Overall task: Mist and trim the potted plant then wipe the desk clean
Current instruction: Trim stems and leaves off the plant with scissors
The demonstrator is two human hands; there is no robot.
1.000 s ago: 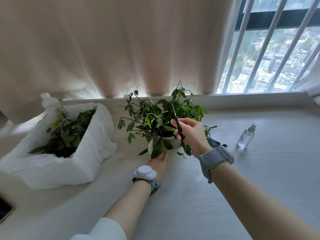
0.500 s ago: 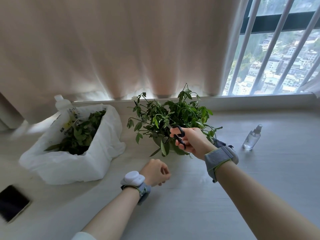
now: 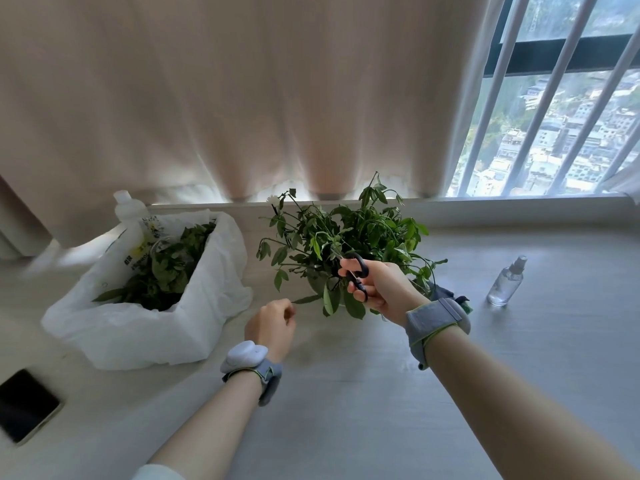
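Seen from the head view, the main risk, as I judge it, sits at the black-handled scissors [image 3: 356,276]. Their blades are buried among crowded stems, so a closing cut could take a healthy shoot along with the intended one, or nick the left hand [image 3: 273,323] if it reaches in close. The right hand [image 3: 382,289] has its grip closed round the scissor loops. The left hand hovers low just in front of the plant, fingers curled, with its fingertips at the end of a narrow drooping leaf [image 3: 307,299]. I cannot tell whether that grip actually pinches the leaf. A tug there could tip the small pale pot [image 3: 317,284], which looks light under so wide a crown. Clippings may drop on the pale grey counter [image 3: 346,393] instead of into the white plastic bag [image 3: 145,327] of cut leaves at the left, leaving more to wipe. The leafy green potted plant [image 3: 346,237] stands mid-counter near the window sill, between the bag and a small clear spray bottle [image 3: 505,285]. It is bushy and uneven, with thin stems straggling upward and sideways and several leaves drooping over the pot's rim.
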